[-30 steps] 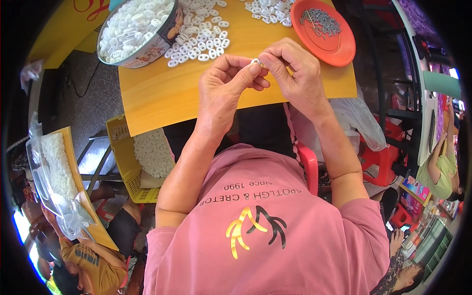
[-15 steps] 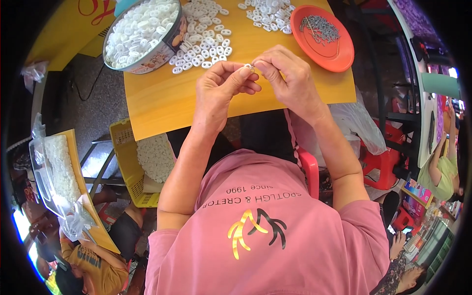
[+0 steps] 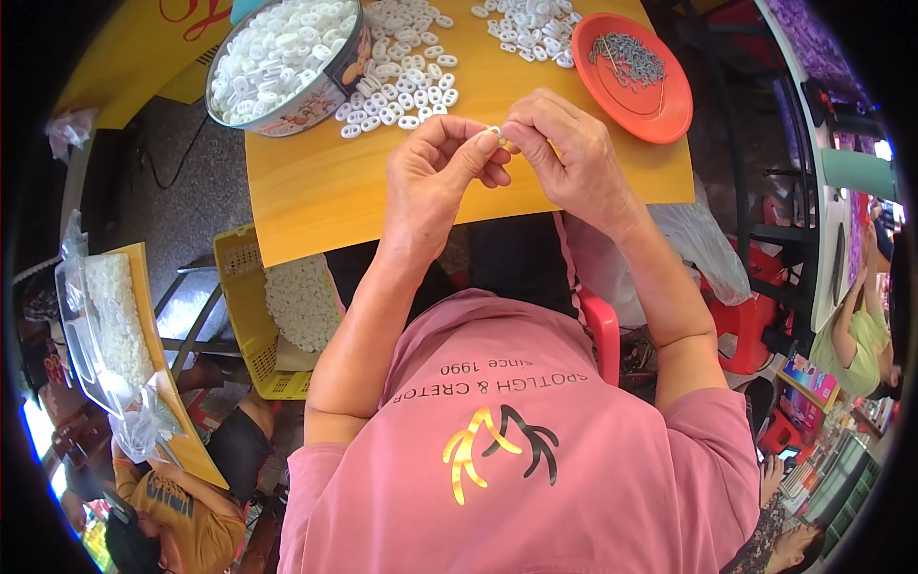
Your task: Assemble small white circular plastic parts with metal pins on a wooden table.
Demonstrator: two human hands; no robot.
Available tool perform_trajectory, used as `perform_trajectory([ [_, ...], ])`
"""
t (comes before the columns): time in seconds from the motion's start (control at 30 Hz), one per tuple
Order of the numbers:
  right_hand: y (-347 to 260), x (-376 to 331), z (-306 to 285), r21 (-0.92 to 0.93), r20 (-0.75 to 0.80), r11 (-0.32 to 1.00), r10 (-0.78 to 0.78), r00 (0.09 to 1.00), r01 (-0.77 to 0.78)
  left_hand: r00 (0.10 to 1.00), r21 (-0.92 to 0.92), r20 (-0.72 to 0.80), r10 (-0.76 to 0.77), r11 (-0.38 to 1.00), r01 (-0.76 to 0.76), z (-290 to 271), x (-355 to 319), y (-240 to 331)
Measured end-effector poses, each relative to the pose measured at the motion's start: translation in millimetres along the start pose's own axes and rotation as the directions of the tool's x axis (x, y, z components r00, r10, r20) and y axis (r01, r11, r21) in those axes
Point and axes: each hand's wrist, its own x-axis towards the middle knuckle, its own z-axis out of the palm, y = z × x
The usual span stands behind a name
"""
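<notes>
At twelve o'clock, my left hand [image 3: 430, 179] pinches one small white piece [image 3: 493, 132]; my right hand [image 3: 571, 158] is pinched closed against it, contents unclear. I judge it unfinished; many loose white pieces [image 3: 405, 100] lie unworked at eleven o'clock.

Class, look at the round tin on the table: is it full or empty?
Full, or nearly: white oval pieces reach about the rim of the round tin; more lie on the table beside it.
</notes>
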Motion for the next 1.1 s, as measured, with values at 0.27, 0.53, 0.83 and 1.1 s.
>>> perform_trajectory([
  [0.27, 10.6, -9.0, 12.2, -0.032, -0.026, 0.997, 0.063, 0.998, -0.063, 0.999, 0.076, -0.052, 0.004, 0.997, 0.0, 0.9, 3.7, -11.6],
  [0.53, 1.8, -15.8, 4.8, -0.035, 0.061, 0.999, 0.03, 0.998, -0.028, 0.988, -0.105, -0.01, -0.156, 0.982, 0.154, -9.3, -9.0, -17.2],
  [0.83, -4.6, -15.2, 16.7, 0.025, 0.062, 0.996, 0.078, 0.995, -0.08, 0.997, 0.0, -0.047, -0.066, 0.998, 0.067, -8.2, -17.7, -11.7],
  [1.1, -2.1, -7.7, 31.3, 0.068, 0.144, 0.976, 0.195, 0.97, -0.206, 0.991, 0.045, -0.119, -0.055, 0.997, 0.061, -27.4, -17.9, -14.6],
])
